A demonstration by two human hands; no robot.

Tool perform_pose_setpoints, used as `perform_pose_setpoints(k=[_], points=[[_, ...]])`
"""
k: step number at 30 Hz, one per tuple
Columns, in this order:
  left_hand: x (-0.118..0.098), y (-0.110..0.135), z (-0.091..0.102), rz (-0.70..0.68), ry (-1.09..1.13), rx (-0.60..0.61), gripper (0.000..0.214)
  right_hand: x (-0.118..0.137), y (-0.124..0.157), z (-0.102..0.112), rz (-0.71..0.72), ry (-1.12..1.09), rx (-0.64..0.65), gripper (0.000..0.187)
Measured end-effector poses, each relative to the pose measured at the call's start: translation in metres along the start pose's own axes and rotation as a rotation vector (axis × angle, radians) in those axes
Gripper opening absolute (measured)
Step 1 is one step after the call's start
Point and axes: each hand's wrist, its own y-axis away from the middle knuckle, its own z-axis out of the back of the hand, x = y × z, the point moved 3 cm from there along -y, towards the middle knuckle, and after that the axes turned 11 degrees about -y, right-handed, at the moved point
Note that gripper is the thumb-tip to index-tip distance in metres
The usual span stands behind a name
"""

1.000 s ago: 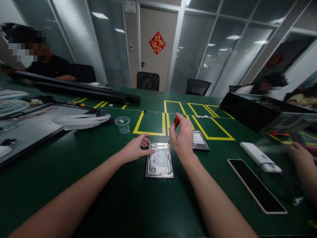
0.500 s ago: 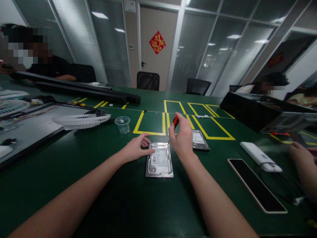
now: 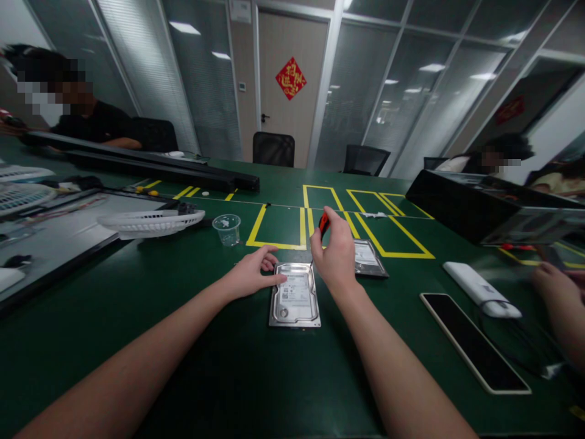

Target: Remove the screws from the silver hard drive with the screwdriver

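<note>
A silver hard drive (image 3: 295,296) with a white label lies flat on the green table in front of me. My left hand (image 3: 253,271) steadies its upper left corner, thumb on the label and fingers curled at the edge. Pinched in my right hand (image 3: 336,250) is a screwdriver (image 3: 324,224) with a red and black handle, held upright. Its thin shaft reaches down to the drive's upper right corner; the tip is too small to make out. Behind my right hand lies a second hard drive (image 3: 368,259), partly covered by that hand.
A clear plastic cup (image 3: 227,230) stands left of the drives. Farther left are a white curved part (image 3: 150,222) and a large flat panel (image 3: 91,225). On the right lie a phone (image 3: 475,342), a white power bank (image 3: 481,289) with a cable, and a black case (image 3: 498,201). Another person's hand (image 3: 555,292) is at far right.
The screwdriver handle has turned slightly in my right hand's fingers. My left hand and the hard drive stay where they were.
</note>
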Motion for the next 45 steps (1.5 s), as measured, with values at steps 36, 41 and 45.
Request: perform_pose_setpoints(k=[36, 41, 45], points=[[-0.0027, 0.0000, 0.0006, 0.008, -0.009, 0.004, 0.084, -0.0005, 0.0002, 0.0016, -0.033, 0.027, -0.009, 0.045], [-0.0028, -0.0003, 0.0003, 0.003, -0.010, -0.003, 0.084, 0.0014, -0.0019, 0.0053, -0.068, 0.063, -0.013, 0.040], [-0.0038, 0.0002, 0.0006, 0.011, -0.007, 0.007, 0.085, 0.0015, -0.0018, 0.0042, -0.052, 0.042, -0.009, 0.041]])
